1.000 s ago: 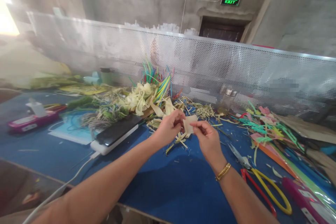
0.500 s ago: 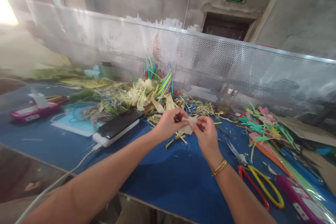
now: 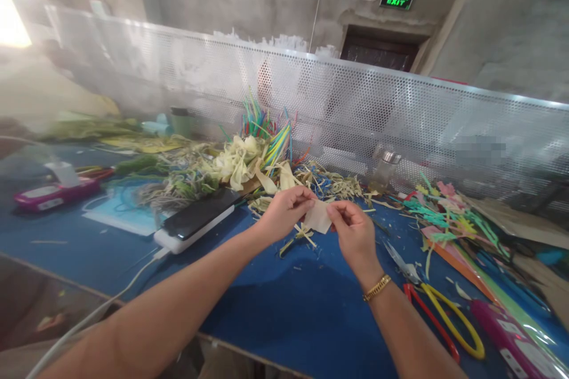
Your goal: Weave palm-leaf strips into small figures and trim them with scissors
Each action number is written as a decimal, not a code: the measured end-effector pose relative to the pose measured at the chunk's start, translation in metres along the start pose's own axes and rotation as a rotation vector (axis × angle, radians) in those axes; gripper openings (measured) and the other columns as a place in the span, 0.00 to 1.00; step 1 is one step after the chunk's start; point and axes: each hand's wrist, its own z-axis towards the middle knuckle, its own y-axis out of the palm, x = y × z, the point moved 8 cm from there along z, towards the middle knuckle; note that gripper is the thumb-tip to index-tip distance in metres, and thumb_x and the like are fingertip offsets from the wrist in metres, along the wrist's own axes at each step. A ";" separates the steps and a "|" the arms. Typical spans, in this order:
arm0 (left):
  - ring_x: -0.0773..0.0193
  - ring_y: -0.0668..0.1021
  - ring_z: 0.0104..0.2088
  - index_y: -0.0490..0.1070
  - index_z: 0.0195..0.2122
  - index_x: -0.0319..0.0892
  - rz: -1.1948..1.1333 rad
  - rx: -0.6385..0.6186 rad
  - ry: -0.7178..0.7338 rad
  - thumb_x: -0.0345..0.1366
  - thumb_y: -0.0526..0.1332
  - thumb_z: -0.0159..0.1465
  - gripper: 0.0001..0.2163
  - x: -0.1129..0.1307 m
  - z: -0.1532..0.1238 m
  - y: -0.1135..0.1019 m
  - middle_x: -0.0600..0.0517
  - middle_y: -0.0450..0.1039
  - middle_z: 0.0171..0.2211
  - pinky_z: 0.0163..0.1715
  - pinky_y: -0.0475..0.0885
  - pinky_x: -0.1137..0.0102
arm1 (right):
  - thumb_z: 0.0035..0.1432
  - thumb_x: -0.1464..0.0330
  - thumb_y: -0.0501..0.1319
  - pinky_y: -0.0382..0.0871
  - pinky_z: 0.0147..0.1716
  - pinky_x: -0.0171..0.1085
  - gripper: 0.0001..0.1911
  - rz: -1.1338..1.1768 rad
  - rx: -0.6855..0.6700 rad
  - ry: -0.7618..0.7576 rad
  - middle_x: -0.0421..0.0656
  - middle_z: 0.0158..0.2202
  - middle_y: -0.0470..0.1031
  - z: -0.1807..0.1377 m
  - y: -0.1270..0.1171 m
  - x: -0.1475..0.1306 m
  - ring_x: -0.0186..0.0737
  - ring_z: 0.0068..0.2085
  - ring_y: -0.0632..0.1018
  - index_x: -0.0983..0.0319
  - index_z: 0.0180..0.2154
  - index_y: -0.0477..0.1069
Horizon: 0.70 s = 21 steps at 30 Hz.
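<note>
A small pale cream piece, flat like a trimmed corn husk (image 3: 317, 217), is stretched between my two hands above the blue table. My left hand (image 3: 288, 211) pinches its left edge between thumb and finger. On the other side, my right hand (image 3: 353, 234) grips the upper right edge; a gold bracelet circles that wrist. Just below the piece, a small figure of knotted straw strips (image 3: 301, 235) lies on the table. Scissors (image 3: 411, 269) with one red and one yellow handle rest to the right of my right hand.
A phone (image 3: 202, 211) on a white power bank with a cable lies left. Behind sit heaped pale husks (image 3: 240, 160), coloured stems (image 3: 278, 142) and a glass jar (image 3: 386, 169). Coloured paper pieces (image 3: 438, 207) and a purple power strip (image 3: 511, 331) are right. A perforated metal screen (image 3: 347, 100) borders the back.
My hands have drawn slightly apart, the right one moving right and a little down. The cream piece now shows flat and spread instead of bunched between the fingers.
</note>
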 end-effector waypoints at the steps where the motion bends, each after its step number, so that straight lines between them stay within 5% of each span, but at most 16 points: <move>1: 0.70 0.71 0.24 0.68 0.34 0.39 -0.002 -0.001 -0.008 0.36 0.59 0.61 0.06 0.001 0.000 0.000 0.55 0.69 0.24 0.24 0.68 0.74 | 0.54 0.60 0.62 0.66 0.24 0.33 0.10 0.001 0.000 -0.012 0.39 0.24 0.73 0.000 -0.001 -0.002 0.34 0.24 0.71 0.61 0.31 0.73; 15: 0.72 0.70 0.23 0.74 0.32 0.38 -0.096 -0.005 -0.077 0.32 0.61 0.56 0.05 0.012 -0.002 -0.006 0.54 0.71 0.25 0.23 0.67 0.77 | 0.53 0.68 0.63 0.67 0.25 0.33 0.05 0.294 0.027 0.046 0.39 0.28 0.76 -0.003 0.002 0.000 0.33 0.26 0.72 0.57 0.34 0.77; 21: 0.73 0.68 0.21 0.72 0.30 0.38 0.024 0.000 0.034 0.37 0.62 0.58 0.07 0.020 -0.004 -0.005 0.55 0.68 0.23 0.21 0.63 0.77 | 0.55 0.67 0.61 0.67 0.27 0.33 0.04 0.154 -0.010 -0.024 0.39 0.28 0.74 -0.008 0.003 -0.016 0.33 0.27 0.72 0.59 0.32 0.75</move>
